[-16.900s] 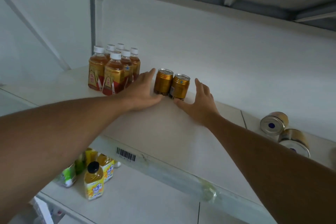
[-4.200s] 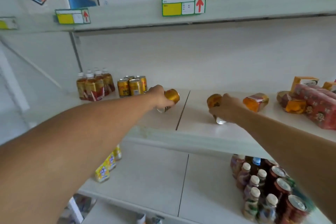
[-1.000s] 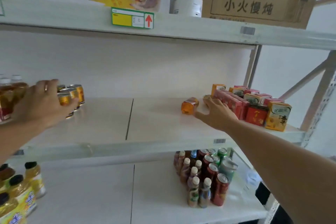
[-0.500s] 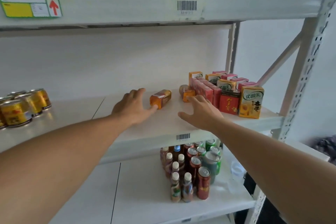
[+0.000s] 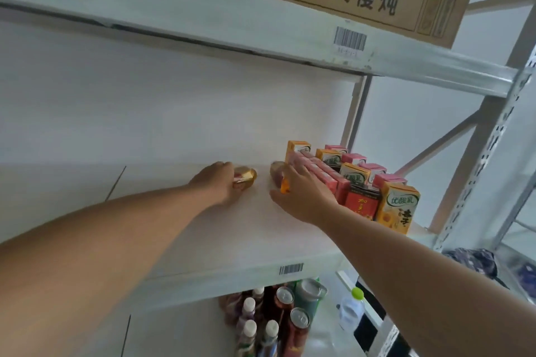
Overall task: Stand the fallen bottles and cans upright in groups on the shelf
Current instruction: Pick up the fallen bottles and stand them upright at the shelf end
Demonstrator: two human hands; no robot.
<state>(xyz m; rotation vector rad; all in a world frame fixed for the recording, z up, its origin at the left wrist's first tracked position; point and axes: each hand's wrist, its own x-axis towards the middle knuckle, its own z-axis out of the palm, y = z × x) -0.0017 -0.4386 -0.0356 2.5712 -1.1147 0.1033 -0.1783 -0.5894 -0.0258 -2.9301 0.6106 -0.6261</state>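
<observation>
Head view: left hand (image 5: 216, 184) curled around a fallen orange bottle (image 5: 245, 178) lying on its side mid-shelf (image 5: 203, 240). Right hand (image 5: 301, 194) fingers spread, resting over a second fallen bottle (image 5: 277, 172); grip cannot be confirmed. Upright drink cartons (image 5: 359, 179) stand just right of it.

Half a second ago the left hand (image 5: 219, 182) lay open just short of the fallen amber plastic bottle (image 5: 246, 178); now its fingers wrap it. The right hand (image 5: 301, 194) has slid forward onto the second toppled orange-capped bottle (image 5: 278, 174).
</observation>
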